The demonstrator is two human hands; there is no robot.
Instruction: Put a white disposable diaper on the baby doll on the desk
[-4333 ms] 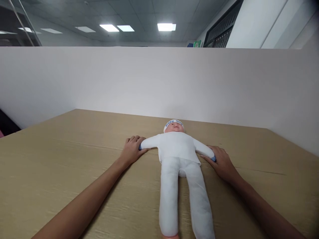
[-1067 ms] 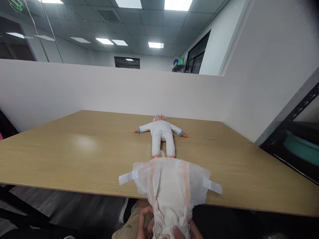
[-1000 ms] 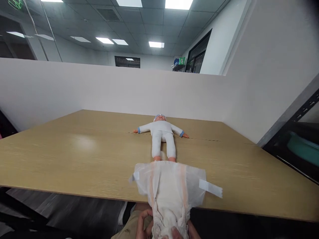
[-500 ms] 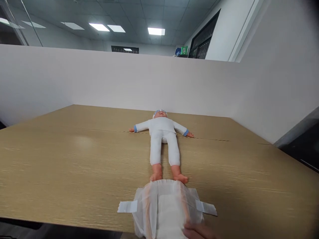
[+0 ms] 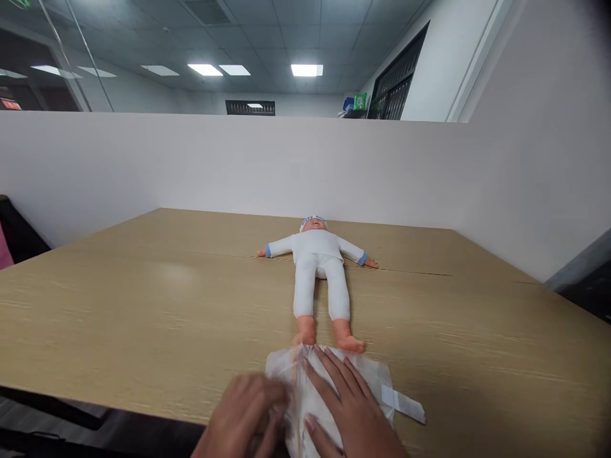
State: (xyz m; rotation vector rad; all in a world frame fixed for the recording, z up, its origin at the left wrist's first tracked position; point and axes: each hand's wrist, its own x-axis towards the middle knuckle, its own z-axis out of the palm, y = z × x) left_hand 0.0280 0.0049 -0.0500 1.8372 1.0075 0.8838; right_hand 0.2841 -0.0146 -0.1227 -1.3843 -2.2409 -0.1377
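A white diaper (image 5: pixel 312 407) lies unfolded near the table's front edge. My right hand (image 5: pixel 351 397) rests flat on its middle with the fingers spread. At the diaper's left side, my left hand (image 5: pixel 251 407) is curled, its fingers closed on the edge and slightly blurred. The right fastening tab (image 5: pixel 403 404) sticks out over the table, while the left tab is hidden by my left hand. Just beyond the diaper, a baby doll (image 5: pixel 315 254) in a white outfit lies on its back, arms out and bare feet toward me.
The wooden table (image 5: pixel 143 318) meets a white partition (image 5: pixel 286 165) at the back and a wall on the right. A dark object with a pink part (image 5: pixel 4 245) stands past the table's left edge. Dark floor shows below the front edge at left.
My left hand has come into view at the diaper's left side, covering that tab. My right hand has moved from the diaper's lower right edge to flat on its middle. The camera view has shifted slightly.
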